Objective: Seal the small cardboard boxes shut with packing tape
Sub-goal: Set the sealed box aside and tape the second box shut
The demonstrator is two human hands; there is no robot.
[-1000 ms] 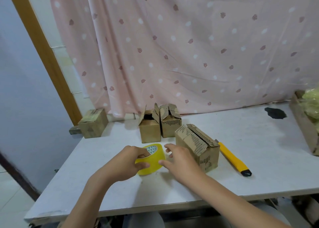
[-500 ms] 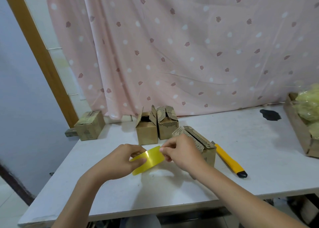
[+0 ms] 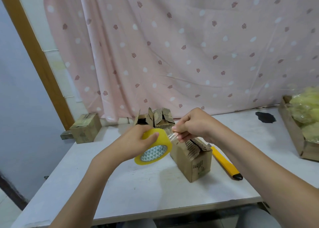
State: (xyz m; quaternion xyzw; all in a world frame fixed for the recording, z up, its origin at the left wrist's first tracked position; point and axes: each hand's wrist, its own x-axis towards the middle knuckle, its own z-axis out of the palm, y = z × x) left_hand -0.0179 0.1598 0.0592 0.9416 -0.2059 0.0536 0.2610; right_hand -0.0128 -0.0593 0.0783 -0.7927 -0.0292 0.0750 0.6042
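My left hand point(image 3: 136, 141) grips a yellow roll of packing tape point(image 3: 155, 148), lifted above the white table point(image 3: 155, 193). My right hand point(image 3: 193, 126) pinches the clear free end of the tape point(image 3: 172, 136), pulled a short way off the roll. Just below and right of the hands stands a small cardboard box point(image 3: 193, 158) with its top flaps nearly closed and a slit between them. Two more small boxes point(image 3: 153, 119) with open flaps stand behind my hands, partly hidden. Another small box point(image 3: 85, 127), flaps closed, sits at the far left.
A yellow utility knife point(image 3: 225, 163) lies right of the near box. A cardboard tray holding crumpled yellowish plastic point(image 3: 303, 120) stands at the right edge. A black patch point(image 3: 265, 117) marks the table at the back right. A pink curtain hangs behind.
Both hands lifted the roll off the table and turned it so its core faces me. My right hand has peeled the tape's end away from the roll.
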